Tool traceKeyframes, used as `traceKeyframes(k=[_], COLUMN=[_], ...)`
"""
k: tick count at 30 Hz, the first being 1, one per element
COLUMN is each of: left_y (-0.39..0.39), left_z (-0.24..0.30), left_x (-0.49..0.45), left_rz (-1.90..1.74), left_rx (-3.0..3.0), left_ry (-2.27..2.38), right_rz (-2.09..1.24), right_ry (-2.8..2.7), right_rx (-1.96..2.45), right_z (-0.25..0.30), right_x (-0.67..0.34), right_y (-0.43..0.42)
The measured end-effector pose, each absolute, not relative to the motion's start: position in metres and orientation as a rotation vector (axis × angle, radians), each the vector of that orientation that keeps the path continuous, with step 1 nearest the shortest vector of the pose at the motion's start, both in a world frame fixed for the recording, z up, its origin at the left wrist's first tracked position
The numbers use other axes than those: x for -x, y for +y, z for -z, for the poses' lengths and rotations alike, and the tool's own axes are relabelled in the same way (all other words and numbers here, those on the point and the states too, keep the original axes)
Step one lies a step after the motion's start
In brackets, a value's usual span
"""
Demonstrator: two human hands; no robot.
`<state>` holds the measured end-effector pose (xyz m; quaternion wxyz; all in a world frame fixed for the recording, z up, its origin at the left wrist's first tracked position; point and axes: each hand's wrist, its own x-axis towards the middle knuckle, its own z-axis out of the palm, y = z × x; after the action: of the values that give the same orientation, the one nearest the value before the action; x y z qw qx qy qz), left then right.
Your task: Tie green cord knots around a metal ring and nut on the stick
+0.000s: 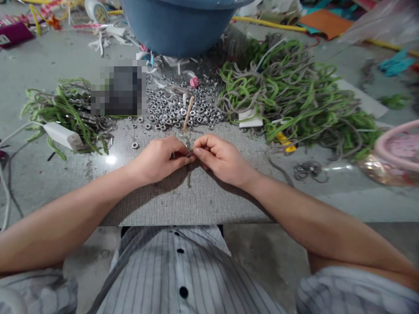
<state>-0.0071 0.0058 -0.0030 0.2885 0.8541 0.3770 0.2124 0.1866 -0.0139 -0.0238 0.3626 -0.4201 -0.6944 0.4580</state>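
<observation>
My left hand point(161, 158) and my right hand point(223, 158) meet over the table's front part, fingertips pinched together. Between them is a small shiny metal piece point(185, 140), mostly hidden by the fingers, so its kind is unclear. A thin wooden stick point(188, 114) rises just beyond the fingertips; whether it is held or lies on the table I cannot tell. Behind the hands spreads a pile of small metal rings that look like nuts point(163, 109). One loose nut point(135, 145) lies left of the pile.
A blue basin point(183, 30) stands behind the nuts. Green and grey cords point(288, 91) are heaped at right, with a smaller cord bundle point(75, 104) at left beside a white adapter point(63, 135). A pink-rimmed basket point(397, 146) sits at the right edge.
</observation>
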Motion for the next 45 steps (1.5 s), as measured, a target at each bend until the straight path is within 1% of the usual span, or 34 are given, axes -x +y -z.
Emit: traceKeyframes(k=[8, 18, 23, 27, 31, 36, 40, 45], left_y=[0.008, 0.010, 0.009, 0.008, 0.005, 0.003, 0.002, 0.001], left_z=[0.002, 0.002, 0.004, 0.006, 0.008, 0.008, 0.008, 0.007], left_x=[0.009, 0.009, 0.009, 0.007, 0.005, 0.003, 0.002, 0.002], left_rz=[-0.532, -0.462, -0.482, -0.453, -0.396, -0.406, -0.409, -0.490], left_rx=[-2.279, -2.298, -2.334, -2.413, -2.462, -2.397, -2.373, -2.281], left_ry=[1.074, 1.099, 1.098, 1.094, 1.141, 1.245, 1.231, 1.291], right_rz=[-0.962, -0.551, -0.566, -0.603, -0.569, -0.543, -0.534, -0.547], right_ry=[-2.020, -2.325, -2.375, -2.412, -2.440, -2.467, -2.479, -2.484], right_rx=[1.139, 1.347, 1.294, 1.238, 1.186, 1.150, 1.141, 1.165], right_z=[0.019, 0.023, 0.021, 0.020, 0.021, 0.022, 0.022, 0.021], right_x=[-0.188, -0.177, -0.181, -0.188, -0.191, -0.193, -0.194, -0.194], right_y=[-0.017, -0.017, -0.016, -0.015, -0.014, -0.013, -0.013, -0.014])
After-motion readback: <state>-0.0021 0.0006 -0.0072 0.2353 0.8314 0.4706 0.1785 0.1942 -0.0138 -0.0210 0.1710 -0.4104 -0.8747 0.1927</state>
